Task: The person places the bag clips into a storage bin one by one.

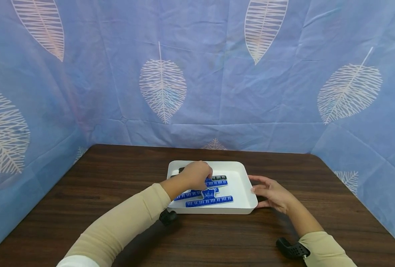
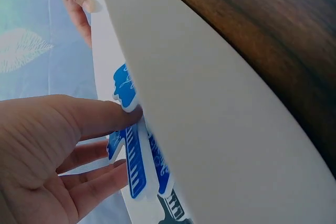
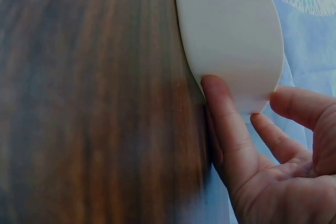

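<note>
A white tray point(image 1: 222, 211) holds several blue and dark clips with piano-key print. Two of the blue pieces show plainly, a front blue clip point(image 1: 209, 202) with white lettering on its raised crest and another blue clip point(image 1: 217, 183) behind it. My left hand point(image 1: 198, 175) reaches over the tray's left part, and its thumb and fingers pinch a blue clip point(image 2: 135, 163) among the others. At the tray's right end my right hand point(image 1: 273, 193) grips the wall, thumb at the rim and fingers spread along the outside point(image 3: 226, 114).
The tray stands on a dark wood-grain table point(image 1: 117, 174). Behind the table and at both sides hangs a blue cloth point(image 1: 204, 92) with white leaf prints. A dark clip point(image 1: 219, 178) lies toward the back of the tray. Black wrist straps point(image 1: 291, 249) sit over beige sleeves.
</note>
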### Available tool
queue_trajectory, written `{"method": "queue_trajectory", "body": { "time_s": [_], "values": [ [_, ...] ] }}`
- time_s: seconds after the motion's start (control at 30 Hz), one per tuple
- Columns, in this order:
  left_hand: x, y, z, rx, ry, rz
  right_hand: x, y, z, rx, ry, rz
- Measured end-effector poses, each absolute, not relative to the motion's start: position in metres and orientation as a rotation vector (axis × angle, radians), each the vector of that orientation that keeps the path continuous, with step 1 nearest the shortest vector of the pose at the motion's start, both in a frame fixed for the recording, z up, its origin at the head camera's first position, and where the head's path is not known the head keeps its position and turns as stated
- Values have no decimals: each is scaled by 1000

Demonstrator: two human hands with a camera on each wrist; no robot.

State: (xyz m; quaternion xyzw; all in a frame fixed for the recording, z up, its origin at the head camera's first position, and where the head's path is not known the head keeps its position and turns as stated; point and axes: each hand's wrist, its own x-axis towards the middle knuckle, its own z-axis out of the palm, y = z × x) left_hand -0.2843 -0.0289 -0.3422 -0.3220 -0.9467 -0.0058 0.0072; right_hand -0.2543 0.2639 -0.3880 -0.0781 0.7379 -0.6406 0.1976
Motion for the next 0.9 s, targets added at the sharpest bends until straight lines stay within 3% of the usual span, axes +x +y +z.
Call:
{"method": "queue_trajectory", "body": {
  "time_s": [0.9],
  "values": [
    [-285, -12, -345, -1109, -3062, 8, -253, 262, -387, -233, 2060, -1799]
  ]
}}
